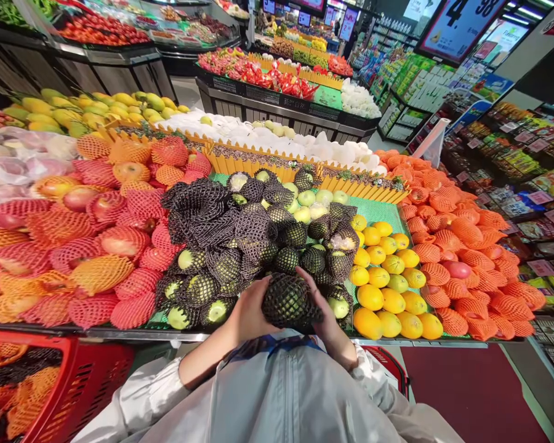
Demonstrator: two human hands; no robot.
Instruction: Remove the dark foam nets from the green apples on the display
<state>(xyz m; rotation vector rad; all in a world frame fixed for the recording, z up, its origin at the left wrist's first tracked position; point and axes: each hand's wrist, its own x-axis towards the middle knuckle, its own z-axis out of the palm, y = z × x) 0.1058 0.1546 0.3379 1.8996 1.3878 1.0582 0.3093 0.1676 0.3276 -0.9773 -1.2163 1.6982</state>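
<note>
Between my two hands, close in front of my jacket, is a round green fruit in a black foam net (290, 301). My left hand (250, 311) is curled against its left side. My right hand (327, 323) grips it from the right, with a finger stretched up along the net. Some of the fingers are hidden behind the fruit. Just beyond lies a heap of green fruits in black foam nets (226, 264), with loose black nets (198, 212) piled at its left. Several bare green fruits (307, 198) sit at the back of the heap.
Oranges (378, 277) stand in rows to the right, beside fruits in orange nets (461, 246). Red fruits in pink and orange nets (115, 240) lie left. A red basket (92, 369) of used nets is at lower left. A yellow fence (258, 166) runs behind.
</note>
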